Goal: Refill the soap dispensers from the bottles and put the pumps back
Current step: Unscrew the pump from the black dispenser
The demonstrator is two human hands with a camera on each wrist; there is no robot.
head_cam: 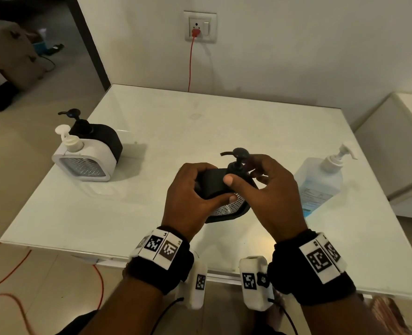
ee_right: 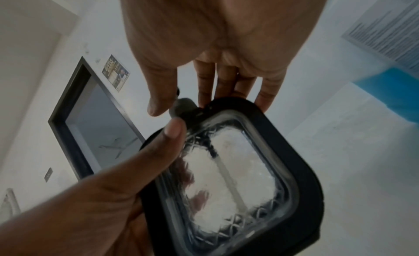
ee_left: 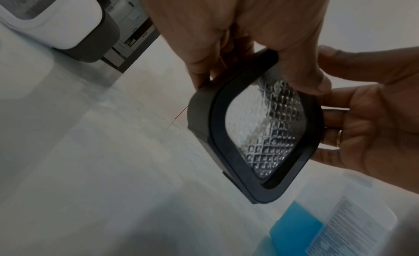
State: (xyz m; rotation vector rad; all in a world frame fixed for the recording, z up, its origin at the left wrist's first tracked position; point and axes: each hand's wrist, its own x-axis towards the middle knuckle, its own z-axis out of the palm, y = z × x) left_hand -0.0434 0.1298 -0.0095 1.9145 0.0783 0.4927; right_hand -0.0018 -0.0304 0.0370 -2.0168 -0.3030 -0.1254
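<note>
A black soap dispenser (head_cam: 214,187) with a patterned clear window (ee_left: 260,127) is held tilted over the table's front middle. My left hand (head_cam: 200,189) grips its body, with the thumb (ee_right: 172,134) on the front frame. My right hand (head_cam: 246,175) pinches the collar of its black pump (head_cam: 236,168) between thumb and fingers; the pump (ee_right: 181,107) sits in the dispenser's neck. A clear refill bottle (head_cam: 321,182) with blue liquid low inside and a white pump stands to the right. At the left edge stand a white dispenser (head_cam: 84,163) and a second black one (head_cam: 103,139), both with pumps on.
The white glossy table (head_cam: 200,122) stands against a wall with a socket and a red cable (head_cam: 191,61). A white cabinet (head_cam: 398,146) is at the right. An orange cable (head_cam: 11,274) lies on the floor at the left.
</note>
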